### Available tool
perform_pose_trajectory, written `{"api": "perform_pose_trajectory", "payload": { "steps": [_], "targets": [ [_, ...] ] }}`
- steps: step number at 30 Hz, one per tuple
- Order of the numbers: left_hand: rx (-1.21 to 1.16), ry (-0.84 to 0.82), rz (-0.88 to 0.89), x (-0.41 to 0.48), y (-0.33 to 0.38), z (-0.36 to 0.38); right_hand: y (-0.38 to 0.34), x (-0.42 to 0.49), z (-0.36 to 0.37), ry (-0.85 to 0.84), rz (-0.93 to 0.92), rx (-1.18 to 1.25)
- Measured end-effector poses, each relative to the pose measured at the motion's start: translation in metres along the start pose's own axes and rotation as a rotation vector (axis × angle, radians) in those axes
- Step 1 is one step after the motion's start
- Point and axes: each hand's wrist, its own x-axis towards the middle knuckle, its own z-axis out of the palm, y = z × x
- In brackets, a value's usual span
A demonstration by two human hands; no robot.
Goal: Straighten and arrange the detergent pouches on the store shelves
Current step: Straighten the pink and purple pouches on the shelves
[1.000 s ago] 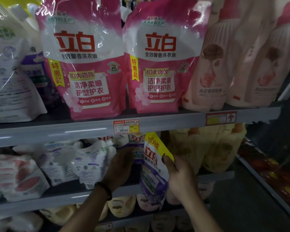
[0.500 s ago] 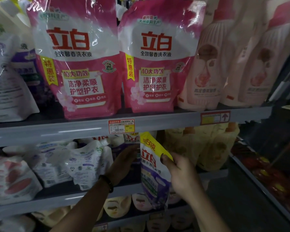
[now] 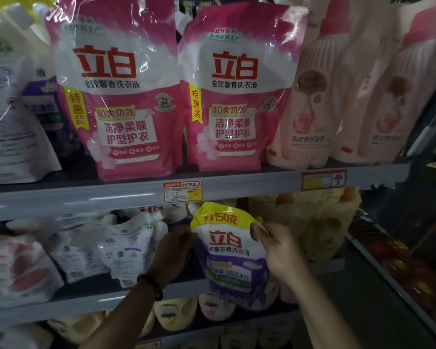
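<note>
Price label (image 3: 182, 192): red and white, with a yellow price field and a barcode; the print is too small to read. Level with the price label and to its right is a red tag (image 3: 324, 179) bearing an upward arrow. Well below and right of the price label, red packets (image 3: 398, 268) with yellow marks lie in dim light.

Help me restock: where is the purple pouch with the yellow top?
Head view, lower centre: purple pouch held between left hand and right hand, just under the price tag, right of white pouches.

Dim light; grey tiered shelves (image 3: 86, 196); price tag (image 3: 182, 192) on edge; dark floor (image 3: 358, 313) lower right.
</note>
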Motion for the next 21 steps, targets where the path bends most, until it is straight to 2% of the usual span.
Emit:
{"api": "perform_pose_trajectory", "payload": {
  "steps": [8, 16, 21],
  "targets": [
    [0.1, 0.264, 0.097, -0.012, -0.004, -0.019, -0.015, 0.037, -0.003, -0.098, -0.045, -0.265],
    [0.02, 0.299, 0.074, -0.011, -0.007, -0.029, -0.005, 0.072, -0.001, -0.035, -0.107, -0.43],
    [-0.005, 0.299, 0.055, -0.012, -0.009, -0.025, 0.0, 0.079, 0.002, 0.029, -0.099, -0.626]
  ]
}}
